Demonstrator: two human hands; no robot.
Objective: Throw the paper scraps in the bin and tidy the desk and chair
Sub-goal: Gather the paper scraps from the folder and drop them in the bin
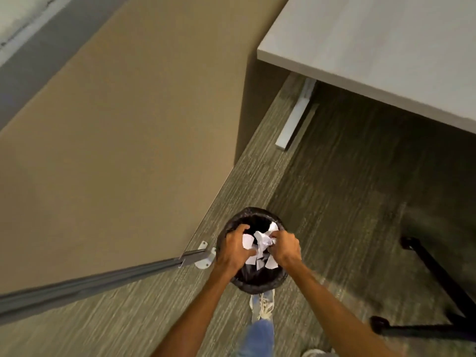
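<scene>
Paper scraps [260, 243] are squeezed by the left hand [233, 249] and right hand [284, 247] right over the bin [253, 284], so they can be dropped straight inside.

The paper scraps [260, 244] are white, torn and partly crumpled pieces, bunched together directly above the mouth of the bin [253, 279]; several loose pieces hang at the lower part of the bunch, inside the rim outline. The bin is round, dark and lined with a black bag folded over its rim; it stands upright on the carpeted floor, beside a partition foot. The desk [373, 45] has a pale grey top; its near corner is visible, and the visible surface carries nothing. Of the chair [438, 287], only black base legs with castors show, standing on the floor beneath the desk edge.
</scene>
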